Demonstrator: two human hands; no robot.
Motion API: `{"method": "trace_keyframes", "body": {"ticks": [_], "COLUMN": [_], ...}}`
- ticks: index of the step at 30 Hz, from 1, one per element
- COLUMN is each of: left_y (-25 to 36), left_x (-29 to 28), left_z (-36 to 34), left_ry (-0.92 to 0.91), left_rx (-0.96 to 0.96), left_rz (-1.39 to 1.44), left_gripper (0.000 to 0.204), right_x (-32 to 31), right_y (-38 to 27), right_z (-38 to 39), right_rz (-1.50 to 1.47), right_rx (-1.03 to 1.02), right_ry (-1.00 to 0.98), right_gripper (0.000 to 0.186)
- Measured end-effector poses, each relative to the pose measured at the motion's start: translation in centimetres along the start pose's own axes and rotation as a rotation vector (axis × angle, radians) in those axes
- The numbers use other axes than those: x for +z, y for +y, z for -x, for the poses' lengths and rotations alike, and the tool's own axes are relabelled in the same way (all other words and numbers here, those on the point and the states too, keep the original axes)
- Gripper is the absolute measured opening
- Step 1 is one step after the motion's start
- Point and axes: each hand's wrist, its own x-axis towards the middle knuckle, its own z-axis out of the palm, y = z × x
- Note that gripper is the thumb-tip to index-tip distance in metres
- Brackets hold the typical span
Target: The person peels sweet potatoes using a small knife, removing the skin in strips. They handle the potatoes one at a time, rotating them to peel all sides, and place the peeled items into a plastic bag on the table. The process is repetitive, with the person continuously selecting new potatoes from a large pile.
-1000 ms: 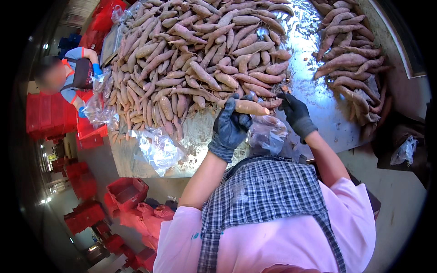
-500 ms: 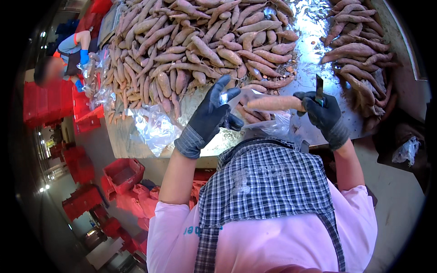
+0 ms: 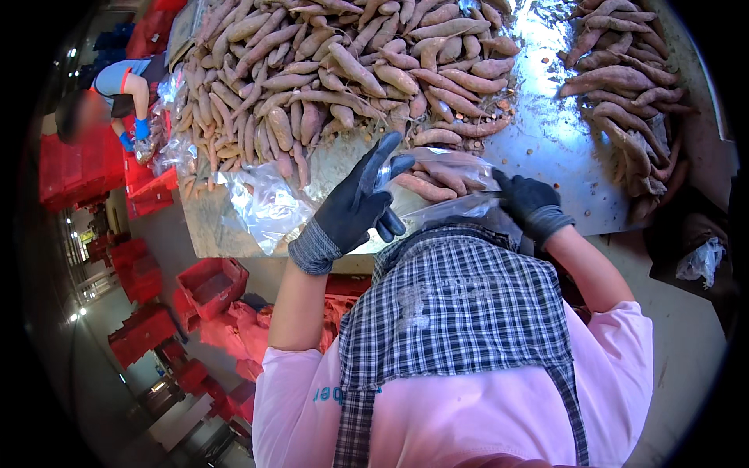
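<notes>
A clear plastic bag (image 3: 460, 206) holding several sweet potatoes (image 3: 425, 187) lies at the near table edge between my hands. My left hand (image 3: 351, 204), in a dark glove with a grey cuff, is at the bag's left side. Its fingers are spread, with shiny clear plastic between them. My right hand (image 3: 533, 206), gloved alike, has its fingers curled at the bag's right edge, seemingly pinching the plastic. No knife shows in it now; its underside is hidden.
A large heap of sweet potatoes (image 3: 312, 70) covers the table's far left and middle. Another pile (image 3: 624, 93) lies at the right. Loose clear bags (image 3: 261, 207) rest on the metal table (image 3: 538, 140). Red crates (image 3: 212, 287) stand at left, where a co-worker (image 3: 117, 86) bends over.
The single sweet potato in my right hand has left it, and the knife there has gone from sight. My right hand has moved slightly down and left to the bag's edge.
</notes>
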Motion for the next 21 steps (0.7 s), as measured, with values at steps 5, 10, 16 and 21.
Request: {"method": "trace_keyframes", "body": {"ticks": [5, 10, 16, 21], "left_y": [-0.3, -0.9, 0.1, 1.0], "left_x": [0.2, 1.1, 1.9, 1.5], "left_z": [0.2, -0.7, -1.3, 0.7], "left_ry": [-0.052, -0.032, -0.042, -0.042], "left_rx": [0.079, 0.213, 0.227, 0.148], "left_rz": [-0.053, -0.193, 0.051, 0.441], "left_gripper": [0.068, 0.067, 0.07, 0.072], "right_x": [0.5, -1.5, 0.1, -1.3], "right_y": [3.9, 0.5, -2.4, 2.5], "right_z": [2.3, 2.2, -4.2, -2.8], "right_rz": [-0.106, -0.624, -0.391, -0.862], "right_rx": [0.149, -0.126, -0.049, -0.015], "right_ry": [0.071, 0.578, 0.347, 0.374], "right_gripper": [0.044, 0.032, 0.052, 0.019]}}
